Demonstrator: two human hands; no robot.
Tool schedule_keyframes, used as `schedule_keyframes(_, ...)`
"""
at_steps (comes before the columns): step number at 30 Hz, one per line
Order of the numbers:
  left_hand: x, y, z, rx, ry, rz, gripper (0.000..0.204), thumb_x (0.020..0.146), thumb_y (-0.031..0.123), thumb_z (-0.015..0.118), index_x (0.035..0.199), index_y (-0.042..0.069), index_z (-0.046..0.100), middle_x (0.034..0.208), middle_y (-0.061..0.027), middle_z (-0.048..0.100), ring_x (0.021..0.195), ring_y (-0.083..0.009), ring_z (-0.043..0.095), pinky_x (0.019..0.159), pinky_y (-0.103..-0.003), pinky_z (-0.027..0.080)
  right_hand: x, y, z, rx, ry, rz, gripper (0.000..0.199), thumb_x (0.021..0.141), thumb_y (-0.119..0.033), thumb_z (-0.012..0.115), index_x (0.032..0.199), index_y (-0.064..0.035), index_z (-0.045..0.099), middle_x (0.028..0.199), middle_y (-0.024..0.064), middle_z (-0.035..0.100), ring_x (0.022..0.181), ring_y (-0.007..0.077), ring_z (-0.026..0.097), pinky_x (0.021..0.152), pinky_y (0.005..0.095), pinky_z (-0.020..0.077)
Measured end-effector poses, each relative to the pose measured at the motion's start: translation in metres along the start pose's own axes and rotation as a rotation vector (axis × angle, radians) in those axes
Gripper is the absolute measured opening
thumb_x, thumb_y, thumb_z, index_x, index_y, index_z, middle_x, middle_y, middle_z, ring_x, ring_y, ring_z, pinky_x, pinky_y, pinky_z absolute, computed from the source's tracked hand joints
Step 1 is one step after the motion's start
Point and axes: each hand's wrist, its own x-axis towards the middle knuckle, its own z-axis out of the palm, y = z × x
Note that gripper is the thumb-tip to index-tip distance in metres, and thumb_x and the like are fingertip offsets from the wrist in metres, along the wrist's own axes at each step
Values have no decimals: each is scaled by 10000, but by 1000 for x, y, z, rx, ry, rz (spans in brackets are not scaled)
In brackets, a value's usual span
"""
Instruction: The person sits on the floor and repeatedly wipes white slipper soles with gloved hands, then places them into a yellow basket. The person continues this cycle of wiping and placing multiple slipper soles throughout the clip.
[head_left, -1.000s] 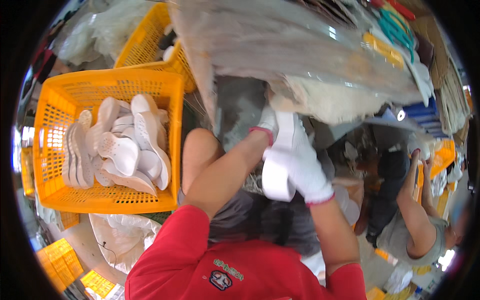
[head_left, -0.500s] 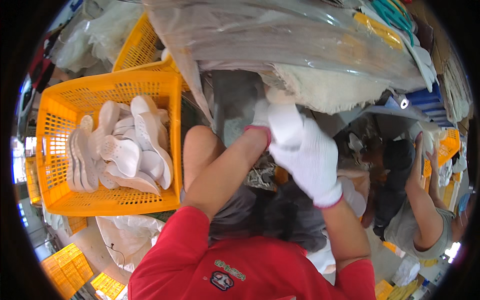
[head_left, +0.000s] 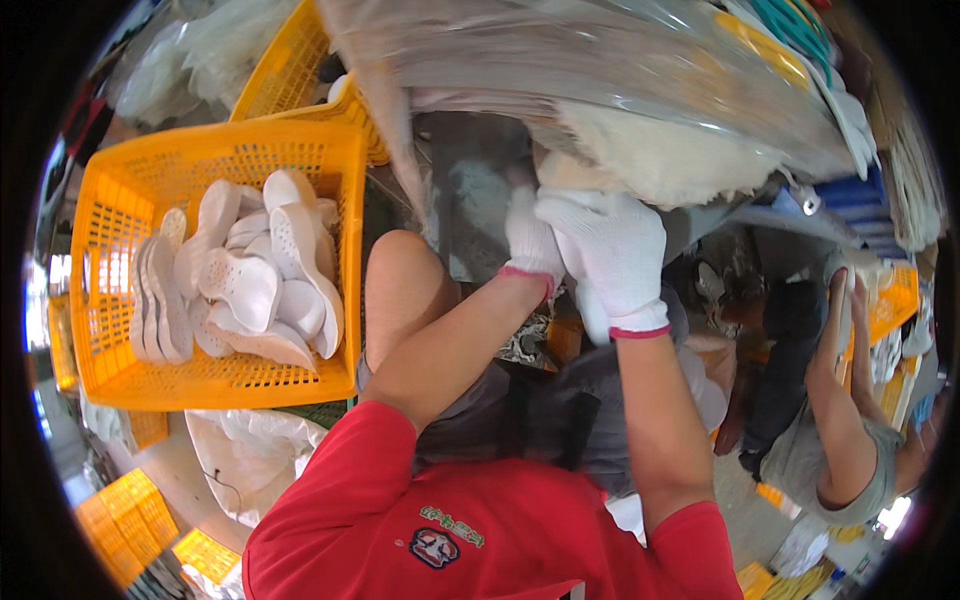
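My left hand (head_left: 533, 240) and my right hand (head_left: 618, 245), both in white knit gloves with red cuffs, are pressed together in front of me. Between them they grip a white insole, mostly hidden; its end (head_left: 592, 315) hangs below my right hand. Right above the gloves is a beige rounded surface (head_left: 562, 172), under the ragged edge of a cream cloth (head_left: 650, 150). To my left, a yellow plastic basket (head_left: 215, 392) holds several white perforated insoles (head_left: 240, 285), some stacked on edge, others piled loosely.
Plastic sheeting (head_left: 600, 70) covers the bench ahead. Another yellow basket (head_left: 285, 70) stands behind the near one. At the right, a person in a grey shirt (head_left: 850, 465) sits close by, arms reaching forward. Yellow crates (head_left: 125, 525) stand on the floor at lower left.
My right hand has turned and closed in beside the left. The insole, earlier showing upright between the gloves, now points downward and is mostly covered.
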Motion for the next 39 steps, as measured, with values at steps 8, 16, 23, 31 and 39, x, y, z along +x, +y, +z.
schedule_keyframes(8, -15, 18, -8, 933, -406, 134, 275, 1104, 84, 554, 1363, 51, 640, 1277, -116, 738, 1155, -235, 720, 1001, -396, 602, -8, 14, -13, 486, -150, 168, 425, 866, -160, 876, 1241, -3, 749, 1006, 17, 778, 894, 96, 659, 843, 304, 593)
schedule_keyframes(16, 33, 15, -30, 543, -199, -415, 448, 1165, 422, 400, 1159, 74, 682, 1156, -157, 745, 1053, -336, 698, 920, -406, 580, -17, -10, -25, 785, -289, 470, 602, 921, -123, 781, 1476, 9, 588, 1214, 50, 712, 1056, 127, 681, 922, 293, 542)
schedule_keyframes(23, -4, 20, -28, 1100, -151, 223, 446, 1212, 388, 423, 1425, 48, 620, 1352, -176, 710, 1233, -291, 658, 1078, -393, 522, -87, 15, -43, 611, -406, 482, 640, 1024, -131, 720, 1623, 4, 540, 1501, 156, 683, 1342, 225, 672, 1063, 337, 547)
schedule_keyframes(31, -24, 10, 9, 153, -174, -361, 429, 1213, 343, 437, 1475, 49, 608, 1456, -125, 694, 1349, -292, 658, 1158, -405, 537, -132, 60, -68, 552, -168, 689, 546, 977, -127, 769, 1492, 15, 654, 1370, 154, 757, 1189, 225, 748, 982, 340, 588)
schedule_keyframes(39, 22, 54, -40, 1743, -261, 66, 565, 1086, 513, 557, 1270, 1, 709, 1190, -139, 753, 1014, -261, 738, 891, -371, 598, -119, 39, -69, 329, -172, 339, 698, 888, -532, 879, 1386, -64, 733, 1249, 220, 789, 1132, 361, 793, 945, 439, 619)
